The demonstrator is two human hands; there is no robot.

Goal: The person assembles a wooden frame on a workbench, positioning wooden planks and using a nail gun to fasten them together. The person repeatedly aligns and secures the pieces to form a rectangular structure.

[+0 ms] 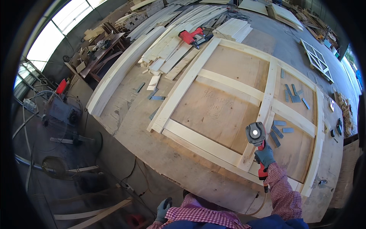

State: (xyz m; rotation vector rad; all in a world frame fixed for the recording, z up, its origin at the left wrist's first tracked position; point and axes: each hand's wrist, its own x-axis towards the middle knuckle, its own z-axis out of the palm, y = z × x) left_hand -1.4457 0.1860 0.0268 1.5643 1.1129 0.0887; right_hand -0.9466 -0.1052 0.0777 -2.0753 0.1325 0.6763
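My right hand (265, 155), in a blue-grey glove, is closed around the grip of a red nail gun (260, 145) with a dark round head. An air hose (263, 200) runs from its lower end. The gun is over the middle upright of a pale wooden frame panel (202, 147) lying on the worktable; I cannot tell whether its nose touches the wood. Several grey nail strips (276, 138) lie on the panel beside the gun, others farther back. My left hand (164, 209), gloved too, hangs low beside my body, away from the table, its fingers loosely apart and holding nothing visible.
A second red nail gun (190, 37) rests by stacked planks (167, 57) at the far side. A long beam (122, 72) lies along the table's left edge. Loose nail strips (156, 97) lie left of the panel. Machinery (61, 110) and cables stand at floor level left.
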